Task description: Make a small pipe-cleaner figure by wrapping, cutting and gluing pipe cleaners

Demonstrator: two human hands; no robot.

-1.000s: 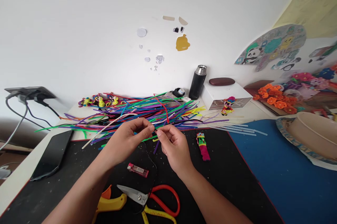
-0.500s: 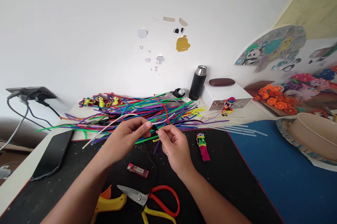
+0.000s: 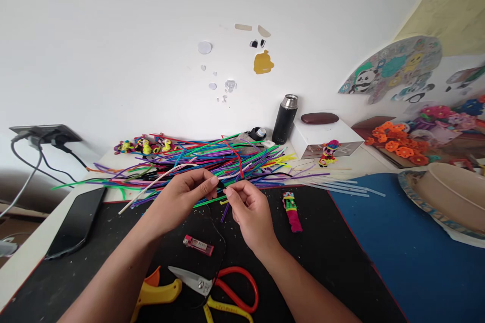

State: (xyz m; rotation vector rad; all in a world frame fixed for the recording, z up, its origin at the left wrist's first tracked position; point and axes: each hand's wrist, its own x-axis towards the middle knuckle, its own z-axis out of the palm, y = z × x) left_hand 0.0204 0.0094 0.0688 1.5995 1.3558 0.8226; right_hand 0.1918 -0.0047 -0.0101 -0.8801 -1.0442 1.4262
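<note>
My left hand (image 3: 191, 196) is closed in a pinch on a thin black strand (image 3: 222, 185); whether it is cord or pipe cleaner I cannot tell. Close beside it, my right hand (image 3: 253, 214) pinches the same dark piece between thumb and forefinger. Below the hands a fine black thread (image 3: 224, 239) trails down across the dark mat toward the scissors (image 3: 200, 285), which lie with blades apart, one handle red and one yellow. A pink lighter (image 3: 198, 245) lies under the hands. Right of them rests a small magenta and green pipe-cleaner figure (image 3: 291, 212).
Behind the hands spreads a heap of coloured pipe cleaners (image 3: 204, 161). A phone (image 3: 78, 222) lies left, a yellow-handled tool (image 3: 159, 293) in front. A black flask (image 3: 285, 121) and white box (image 3: 322, 138) stand at the back; a beige bowl (image 3: 454, 186) sits far right.
The right hand's fingertips have shifted very slightly left, closer to the left hand. Both hands keep their pinch, and everything on the table stays in place.
</note>
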